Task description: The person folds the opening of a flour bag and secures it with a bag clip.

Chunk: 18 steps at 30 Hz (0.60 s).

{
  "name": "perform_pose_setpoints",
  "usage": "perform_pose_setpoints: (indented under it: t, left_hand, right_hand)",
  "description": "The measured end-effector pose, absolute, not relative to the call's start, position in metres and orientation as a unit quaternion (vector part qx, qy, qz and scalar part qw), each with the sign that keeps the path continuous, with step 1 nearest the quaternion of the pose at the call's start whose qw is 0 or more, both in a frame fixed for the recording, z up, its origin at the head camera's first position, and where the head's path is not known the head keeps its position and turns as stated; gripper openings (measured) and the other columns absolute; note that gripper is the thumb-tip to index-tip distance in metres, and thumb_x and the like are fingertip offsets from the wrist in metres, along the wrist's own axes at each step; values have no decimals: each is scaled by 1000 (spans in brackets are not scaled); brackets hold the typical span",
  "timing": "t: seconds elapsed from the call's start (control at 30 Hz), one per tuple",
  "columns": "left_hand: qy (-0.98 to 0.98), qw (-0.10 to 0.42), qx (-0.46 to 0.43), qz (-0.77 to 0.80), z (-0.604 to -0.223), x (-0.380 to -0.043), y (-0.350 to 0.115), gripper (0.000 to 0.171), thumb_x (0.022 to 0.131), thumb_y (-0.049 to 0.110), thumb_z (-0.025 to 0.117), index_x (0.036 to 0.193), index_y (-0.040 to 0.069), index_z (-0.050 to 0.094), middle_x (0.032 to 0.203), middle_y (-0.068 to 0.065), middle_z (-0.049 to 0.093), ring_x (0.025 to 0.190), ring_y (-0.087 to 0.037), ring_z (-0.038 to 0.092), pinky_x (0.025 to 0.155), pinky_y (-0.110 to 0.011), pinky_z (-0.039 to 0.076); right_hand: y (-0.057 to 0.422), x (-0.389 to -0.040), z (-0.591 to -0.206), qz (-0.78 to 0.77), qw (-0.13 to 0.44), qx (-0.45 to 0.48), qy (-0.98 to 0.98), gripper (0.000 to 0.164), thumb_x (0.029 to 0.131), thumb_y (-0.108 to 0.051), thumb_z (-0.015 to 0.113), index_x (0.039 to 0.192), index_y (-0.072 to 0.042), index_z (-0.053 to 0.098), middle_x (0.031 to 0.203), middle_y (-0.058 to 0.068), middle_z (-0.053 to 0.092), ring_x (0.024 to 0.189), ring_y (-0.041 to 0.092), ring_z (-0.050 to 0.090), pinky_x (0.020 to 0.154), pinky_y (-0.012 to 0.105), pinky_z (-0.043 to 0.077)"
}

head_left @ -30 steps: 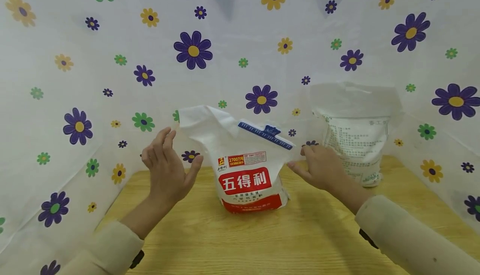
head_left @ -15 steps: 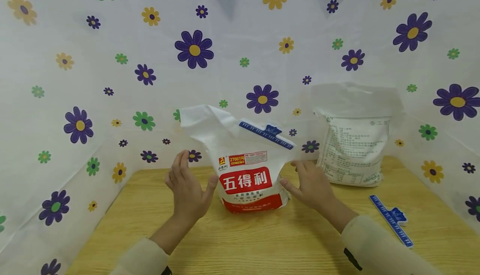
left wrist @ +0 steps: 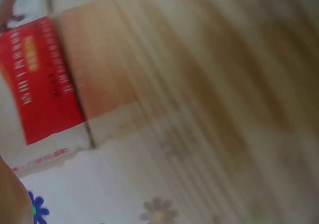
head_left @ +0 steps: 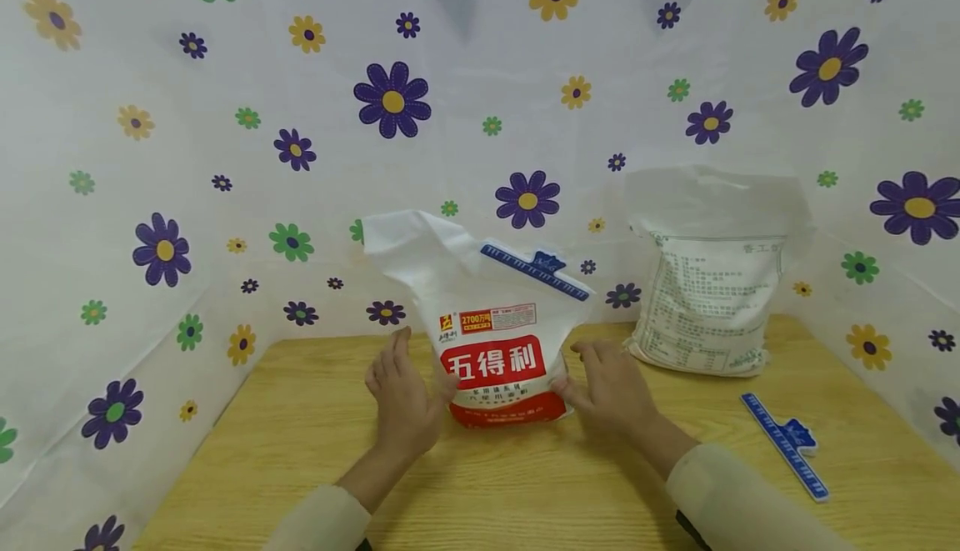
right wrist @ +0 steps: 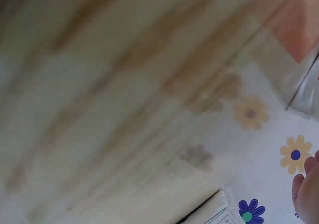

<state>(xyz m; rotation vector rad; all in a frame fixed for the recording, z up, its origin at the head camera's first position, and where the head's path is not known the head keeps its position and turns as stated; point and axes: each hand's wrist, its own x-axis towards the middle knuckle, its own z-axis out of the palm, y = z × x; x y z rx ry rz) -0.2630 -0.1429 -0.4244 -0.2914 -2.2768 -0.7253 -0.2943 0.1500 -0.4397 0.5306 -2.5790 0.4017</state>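
A white flour bag (head_left: 510, 322) with red panels stands upright on the wooden table, its empty top flopping to the left. A blue ruler-edged clip (head_left: 536, 270) slants across the right part of that top. My left hand (head_left: 405, 405) is beside the bag's left side, fingers extended and thumb overlapping the lower front. On the other side, my right hand (head_left: 617, 388) has its thumb at the bag's lower right edge and its fingers loosely bent. The left wrist view catches the bag's red side panel (left wrist: 45, 79); fingertips (right wrist: 308, 189) show at the right wrist view's edge.
A second white bag (head_left: 708, 284) with printed green text stands at the back right. Another blue clip (head_left: 786, 447) lies loose on the table (head_left: 480, 501) at the right. A flower-printed sheet (head_left: 465, 59) encloses the back and sides.
Both hands have lowered and come inward to the lower sides of the red-labelled flour bag. The loose clip on the right has come into sight from behind the right arm.
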Motion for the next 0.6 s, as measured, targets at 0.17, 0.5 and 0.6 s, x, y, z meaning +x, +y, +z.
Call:
perform_pose_setpoints:
  t: [0.17,0.5,0.6]
  left_hand:
    - [-908,340,-153,-192,-432,-271,-141,88,83,67,46,140,2,29,136,-17,39,123,-34,30,96,-52,13]
    - [-905,352,-179,-158,-445,-281,-142,85,84,74,33,132,4,37,122,-15,49,114,-33,37,95,-52,16]
    - [-905,345,-183,-168,-446,-282,-141,85,84,73,34,134,3,34,123,-15,47,114,-32,36,94,-51,16]
  right_hand:
    - [147,-294,-442,125,224,204,-945,69,87,-68,36,121,-11,52,118,5,58,112,24,50,92,44,40]
    - [146,-295,-445,97,188,206,-955,79,84,-76,25,123,-13,52,118,4,57,113,23,49,93,44,38]
    - [143,-294,-444,92,178,209,-957,83,84,-76,23,127,-11,51,120,6,57,116,25,48,97,46,37]
